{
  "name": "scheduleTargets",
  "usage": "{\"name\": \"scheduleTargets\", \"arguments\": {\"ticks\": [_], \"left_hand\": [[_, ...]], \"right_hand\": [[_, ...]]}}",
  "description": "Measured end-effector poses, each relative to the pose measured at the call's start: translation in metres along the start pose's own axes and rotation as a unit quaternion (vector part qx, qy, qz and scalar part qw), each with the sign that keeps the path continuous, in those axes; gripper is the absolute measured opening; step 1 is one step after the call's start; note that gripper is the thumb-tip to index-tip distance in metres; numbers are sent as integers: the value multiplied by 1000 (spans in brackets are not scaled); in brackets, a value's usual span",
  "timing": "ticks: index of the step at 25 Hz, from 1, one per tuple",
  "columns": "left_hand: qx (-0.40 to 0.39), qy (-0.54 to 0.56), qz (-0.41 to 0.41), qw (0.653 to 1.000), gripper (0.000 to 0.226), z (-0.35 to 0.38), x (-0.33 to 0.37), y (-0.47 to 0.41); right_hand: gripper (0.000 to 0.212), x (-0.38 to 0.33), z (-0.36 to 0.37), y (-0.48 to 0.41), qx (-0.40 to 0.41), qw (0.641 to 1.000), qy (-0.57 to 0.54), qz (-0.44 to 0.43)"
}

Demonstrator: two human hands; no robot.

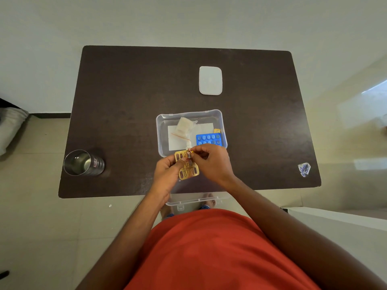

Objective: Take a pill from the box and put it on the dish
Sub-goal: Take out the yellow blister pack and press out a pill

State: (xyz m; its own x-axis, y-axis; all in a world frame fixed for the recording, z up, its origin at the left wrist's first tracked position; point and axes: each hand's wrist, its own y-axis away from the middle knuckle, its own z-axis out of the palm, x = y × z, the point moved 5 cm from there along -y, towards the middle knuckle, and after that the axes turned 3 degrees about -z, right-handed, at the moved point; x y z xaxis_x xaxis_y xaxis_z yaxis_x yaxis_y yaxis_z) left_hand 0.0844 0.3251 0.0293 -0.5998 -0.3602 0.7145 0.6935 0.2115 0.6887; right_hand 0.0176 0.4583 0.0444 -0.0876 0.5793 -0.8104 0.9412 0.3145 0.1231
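A clear plastic box [161, 130] stands open in the middle of the dark table. Inside it lie a blue blister strip [208, 139], a white paper, a gauze packet and a small white bottle. Just in front of the box, my left hand [167, 174] holds a yellow blister strip [187, 169] of capsules. My right hand [211, 162] pinches at the strip's top edge, where a small capsule [189, 155] shows between thumb and forefinger. The white rectangular dish [210, 80] sits farther back, apart from both hands.
A steel tumbler [82, 163] with water stands at the table's left front. A crumpled blue-and-white wrapper [304, 169] lies at the right front corner. The box's clear lid [194, 200] hangs over the table's near edge, by my orange shirt.
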Motion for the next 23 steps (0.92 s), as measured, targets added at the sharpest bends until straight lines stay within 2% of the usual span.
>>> {"name": "scheduleTargets", "arguments": {"ticks": [4, 6, 11, 17, 23], "left_hand": [[14, -7, -2, 1000, 13, -2, -1, -2], [11, -9, -4, 1000, 14, 0, -1, -2], [9, -8, -2, 1000, 14, 3, 1, -2], [-6, 13, 0, 1000, 15, 3, -1, -5], [-5, 14, -8, 1000, 16, 2, -7, -8]], "right_hand": [[14, 21, -5, -2, 29, 981, -140, 131], [11, 25, -7, -1, 14, 969, -178, 168], [10, 16, -6, 0, -21, 991, -77, 112], [16, 2, -4, 0, -34, 998, -26, 35], [19, 1, -2, -2, -60, 998, 21, 9]]}}
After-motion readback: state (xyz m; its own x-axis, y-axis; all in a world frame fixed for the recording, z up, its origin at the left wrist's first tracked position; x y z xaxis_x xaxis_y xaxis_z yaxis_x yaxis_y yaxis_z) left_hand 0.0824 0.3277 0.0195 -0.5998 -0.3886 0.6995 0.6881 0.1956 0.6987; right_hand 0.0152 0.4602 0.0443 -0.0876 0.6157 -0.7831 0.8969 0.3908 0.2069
